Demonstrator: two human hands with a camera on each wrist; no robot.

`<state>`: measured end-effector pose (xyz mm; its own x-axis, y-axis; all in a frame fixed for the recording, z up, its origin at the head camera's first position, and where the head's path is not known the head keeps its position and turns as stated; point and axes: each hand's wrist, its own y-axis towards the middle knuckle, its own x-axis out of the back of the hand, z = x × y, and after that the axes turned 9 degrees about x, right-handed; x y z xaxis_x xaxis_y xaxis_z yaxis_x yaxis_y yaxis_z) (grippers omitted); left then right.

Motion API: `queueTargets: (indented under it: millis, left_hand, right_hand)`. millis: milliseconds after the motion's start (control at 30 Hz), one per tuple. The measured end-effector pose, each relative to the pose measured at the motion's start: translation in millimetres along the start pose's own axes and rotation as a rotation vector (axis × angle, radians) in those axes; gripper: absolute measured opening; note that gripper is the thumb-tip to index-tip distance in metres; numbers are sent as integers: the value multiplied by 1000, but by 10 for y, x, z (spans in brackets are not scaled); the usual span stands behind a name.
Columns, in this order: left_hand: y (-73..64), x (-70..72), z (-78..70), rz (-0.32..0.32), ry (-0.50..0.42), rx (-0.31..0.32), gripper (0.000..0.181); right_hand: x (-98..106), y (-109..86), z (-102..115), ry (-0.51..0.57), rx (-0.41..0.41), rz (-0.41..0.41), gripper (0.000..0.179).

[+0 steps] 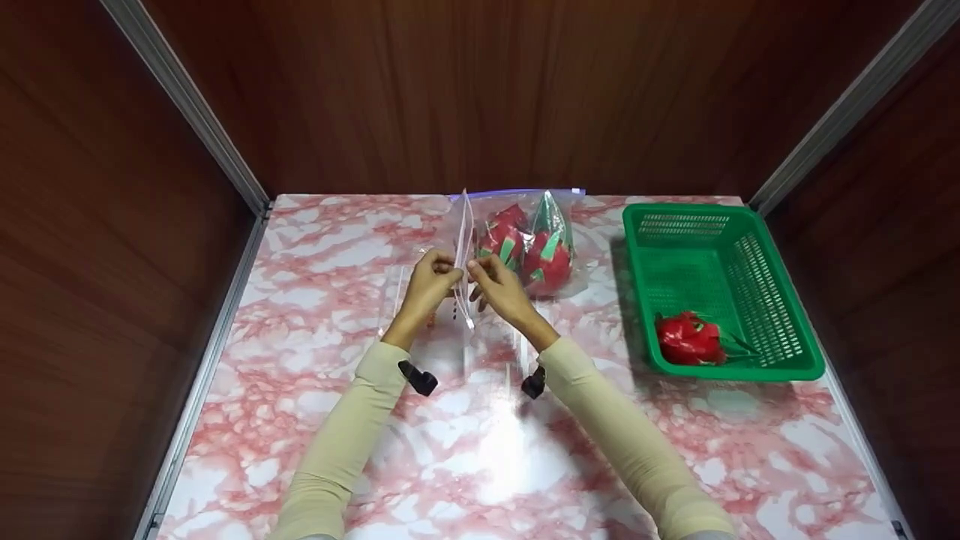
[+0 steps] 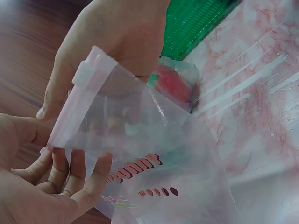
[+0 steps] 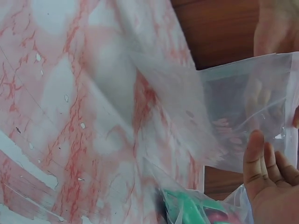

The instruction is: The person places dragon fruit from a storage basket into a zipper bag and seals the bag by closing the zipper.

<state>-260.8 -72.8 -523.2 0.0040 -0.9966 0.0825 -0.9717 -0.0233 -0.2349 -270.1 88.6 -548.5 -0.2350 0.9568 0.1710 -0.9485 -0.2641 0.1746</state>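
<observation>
With twelve o'clock pointing at the rear wooden panel (image 1: 480, 90), a person is holding a clear zip bag (image 2: 163, 135) above the middle of the table (image 1: 244, 420), its mouth running nearly edge-on along a twelve-to-six line in the head view. The left hand (image 1: 430, 282), coming in on the nine o'clock side, is pinching the pale zip strip (image 2: 70, 116) between thumb and finger, while its other fingers are spreading over the bag's printed face. The right hand (image 1: 505, 291), on the three o'clock side, is pinching the same strip from the opposite face, its remaining fingers lying loosely beside the plastic. A white slider (image 2: 83, 74) is sitting near one end of the strip, and reddish lettering (image 2: 135, 168) is showing on the bag. Just beside the right hand, toward one o'clock, a filled bag (image 1: 529, 202) with a purple top edge is resting on the table, containing two red-and-green dragon fruits (image 1: 547, 266). Toward three o'clock, well apart from the hands, a green basket (image 1: 750, 373) is standing; inside, at its seven o'clock corner, a single red fruit (image 1: 688, 341) is lying. Black wrist cameras (image 1: 418, 377) are protruding from both cream sleeves (image 1: 337, 450).
</observation>
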Motion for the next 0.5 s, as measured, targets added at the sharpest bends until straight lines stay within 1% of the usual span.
queueTargets:
  millis: [100, 267, 500]
  left_hand:
    - [-13, -6, -1, 22, -1, 4, 26]
    - [-19, -13, 15, 37, -14, 6, 25]
    - [-32, -30, 43, 74, -21, 7, 24]
  right_hand:
    - [3, 0, -1, -11, 2, -4, 31]
    - [3, 5, -15, -10, -6, -3, 23]
    - [8, 26, -21, -40, -31, -7, 26]
